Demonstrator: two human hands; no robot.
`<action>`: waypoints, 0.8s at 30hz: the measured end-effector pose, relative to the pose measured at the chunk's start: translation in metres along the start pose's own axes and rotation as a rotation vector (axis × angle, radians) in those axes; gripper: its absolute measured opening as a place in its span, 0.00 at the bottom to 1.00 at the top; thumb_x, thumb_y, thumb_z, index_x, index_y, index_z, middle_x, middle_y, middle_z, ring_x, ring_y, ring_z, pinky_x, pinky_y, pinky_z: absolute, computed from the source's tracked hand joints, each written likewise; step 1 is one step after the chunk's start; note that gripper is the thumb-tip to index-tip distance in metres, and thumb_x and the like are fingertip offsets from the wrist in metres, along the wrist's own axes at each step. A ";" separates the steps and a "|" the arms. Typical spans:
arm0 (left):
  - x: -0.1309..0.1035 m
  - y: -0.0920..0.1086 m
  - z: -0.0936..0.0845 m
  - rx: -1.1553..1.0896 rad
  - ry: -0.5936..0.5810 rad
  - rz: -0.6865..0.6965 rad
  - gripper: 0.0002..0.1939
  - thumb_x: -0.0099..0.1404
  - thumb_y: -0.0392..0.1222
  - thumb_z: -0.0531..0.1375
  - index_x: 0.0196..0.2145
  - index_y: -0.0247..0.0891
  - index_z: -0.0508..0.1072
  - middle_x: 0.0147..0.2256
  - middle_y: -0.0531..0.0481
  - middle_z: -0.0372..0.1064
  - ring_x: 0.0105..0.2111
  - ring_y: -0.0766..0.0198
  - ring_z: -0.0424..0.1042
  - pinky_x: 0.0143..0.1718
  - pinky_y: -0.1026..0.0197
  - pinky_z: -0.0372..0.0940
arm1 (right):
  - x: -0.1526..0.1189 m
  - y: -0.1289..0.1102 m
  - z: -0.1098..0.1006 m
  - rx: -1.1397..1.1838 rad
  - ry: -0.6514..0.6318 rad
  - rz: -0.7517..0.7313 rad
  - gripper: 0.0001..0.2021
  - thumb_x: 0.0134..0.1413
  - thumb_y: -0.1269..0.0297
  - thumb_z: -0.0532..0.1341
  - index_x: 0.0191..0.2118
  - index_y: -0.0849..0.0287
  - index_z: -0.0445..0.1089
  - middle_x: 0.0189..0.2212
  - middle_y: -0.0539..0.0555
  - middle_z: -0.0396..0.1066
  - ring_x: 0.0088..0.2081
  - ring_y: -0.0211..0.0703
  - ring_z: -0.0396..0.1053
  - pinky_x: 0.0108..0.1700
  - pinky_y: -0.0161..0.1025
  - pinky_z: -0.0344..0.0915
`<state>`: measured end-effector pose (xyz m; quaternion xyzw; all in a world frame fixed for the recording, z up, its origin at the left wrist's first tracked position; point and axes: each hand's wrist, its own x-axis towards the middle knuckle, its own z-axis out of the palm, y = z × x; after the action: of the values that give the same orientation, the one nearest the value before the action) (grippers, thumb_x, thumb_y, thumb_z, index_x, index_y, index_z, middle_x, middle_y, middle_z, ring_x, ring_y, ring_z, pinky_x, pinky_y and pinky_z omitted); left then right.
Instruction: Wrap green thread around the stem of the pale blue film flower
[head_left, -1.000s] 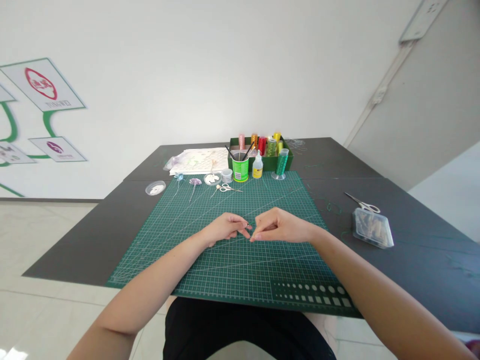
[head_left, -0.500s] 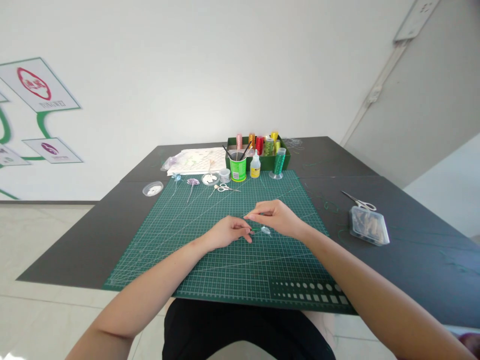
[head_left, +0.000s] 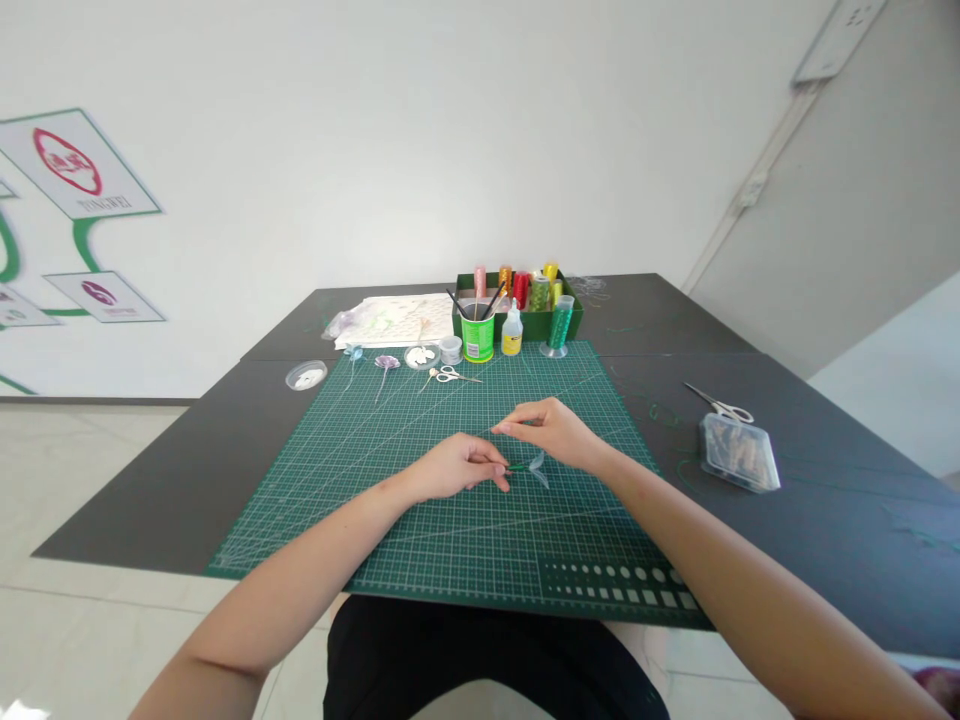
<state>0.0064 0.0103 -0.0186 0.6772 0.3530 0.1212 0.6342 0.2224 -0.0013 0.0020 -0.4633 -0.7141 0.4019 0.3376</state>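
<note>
Over the green cutting mat [head_left: 420, 540], my left hand [head_left: 466, 467] pinches the green stem of a small pale blue flower [head_left: 538, 468]. The flower's thin petals point to the right, past my left fingertips. My right hand [head_left: 546, 430] is just above and behind the flower, its thumb and fingers pinched together. What those fingers hold, if anything, is too fine to make out.
Behind my hands are small scissors [head_left: 448, 374], a purple flower [head_left: 387, 363], a green can [head_left: 478, 338], a glue bottle [head_left: 512, 332] and a box of thread spools [head_left: 536, 322]. A plastic box [head_left: 740, 452] and other scissors [head_left: 721, 405] lie at the right.
The pale blue flower has turned and shows more spread petals, with more green stem visible. My right hand has shifted very slightly; my left hand still grips the stem.
</note>
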 end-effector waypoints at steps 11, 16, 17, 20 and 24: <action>-0.001 0.004 -0.003 -0.046 -0.065 -0.024 0.20 0.62 0.55 0.68 0.37 0.32 0.80 0.33 0.42 0.82 0.20 0.72 0.55 0.23 0.64 0.49 | 0.003 0.005 -0.005 -0.025 -0.042 0.039 0.14 0.58 0.56 0.64 0.38 0.58 0.85 0.39 0.56 0.84 0.42 0.51 0.79 0.46 0.44 0.70; -0.001 0.004 -0.002 -0.019 -0.057 -0.006 0.19 0.62 0.54 0.68 0.37 0.32 0.81 0.34 0.42 0.82 0.20 0.71 0.57 0.23 0.64 0.51 | 0.004 0.008 -0.005 -0.035 -0.061 0.058 0.14 0.58 0.55 0.65 0.37 0.57 0.85 0.35 0.55 0.84 0.39 0.49 0.77 0.43 0.42 0.70; -0.001 0.004 -0.002 -0.013 -0.054 0.001 0.19 0.63 0.54 0.68 0.37 0.32 0.80 0.34 0.42 0.82 0.21 0.71 0.57 0.23 0.64 0.52 | 0.004 0.009 -0.005 -0.035 -0.067 0.063 0.14 0.58 0.56 0.65 0.37 0.58 0.85 0.34 0.54 0.84 0.37 0.48 0.77 0.42 0.42 0.69; -0.002 0.005 -0.003 0.002 -0.037 0.030 0.18 0.63 0.53 0.68 0.37 0.33 0.80 0.35 0.42 0.83 0.21 0.72 0.58 0.24 0.64 0.54 | 0.005 0.012 -0.006 -0.028 -0.089 0.077 0.13 0.56 0.57 0.65 0.36 0.59 0.86 0.32 0.54 0.83 0.34 0.45 0.75 0.39 0.40 0.68; -0.003 0.007 -0.003 0.027 0.006 0.068 0.16 0.64 0.51 0.68 0.38 0.34 0.79 0.37 0.42 0.83 0.24 0.70 0.65 0.26 0.65 0.59 | 0.005 0.012 -0.008 -0.004 -0.110 0.094 0.14 0.55 0.57 0.65 0.35 0.61 0.85 0.29 0.54 0.81 0.31 0.42 0.71 0.35 0.39 0.64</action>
<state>0.0048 0.0107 -0.0110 0.6968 0.3333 0.1402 0.6195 0.2323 0.0085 -0.0046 -0.4744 -0.7096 0.4408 0.2777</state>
